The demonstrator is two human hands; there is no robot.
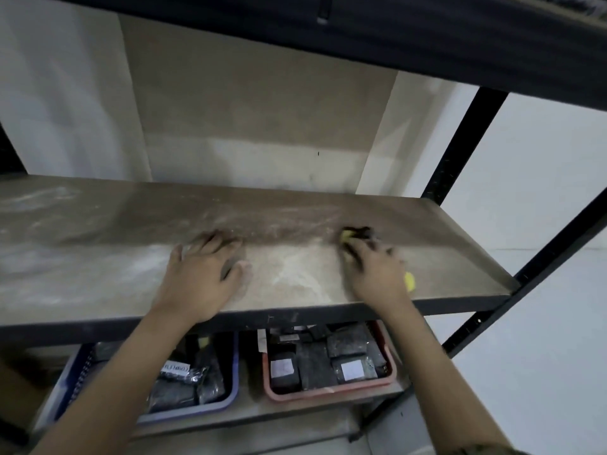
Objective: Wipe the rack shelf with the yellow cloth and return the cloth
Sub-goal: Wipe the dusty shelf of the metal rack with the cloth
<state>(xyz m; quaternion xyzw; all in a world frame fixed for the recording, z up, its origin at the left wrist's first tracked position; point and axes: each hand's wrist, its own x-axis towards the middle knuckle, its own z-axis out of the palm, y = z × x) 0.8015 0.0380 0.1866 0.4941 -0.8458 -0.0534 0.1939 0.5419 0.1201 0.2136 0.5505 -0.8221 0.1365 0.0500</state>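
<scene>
The rack shelf point(98, 231) is a dusty brown board that runs across the middle of the view, streaked with pale powder. My right hand point(377, 274) presses down on the yellow cloth point(347, 235) at the right half of the shelf. Only small yellow bits show: one beyond my fingertips and one by the heel of my hand, and the rest lies hidden under my palm. My left hand point(200, 270) rests flat on the board near its middle, fingers spread, holding nothing. Both hands look motion-blurred.
Black metal uprights point(460, 142) frame the right side, and a dark upper shelf point(427, 34) hangs overhead. On the lower shelf stand a blue bin point(233, 385) and a red bin point(328, 389), both filled with dark packets. White wall lies behind.
</scene>
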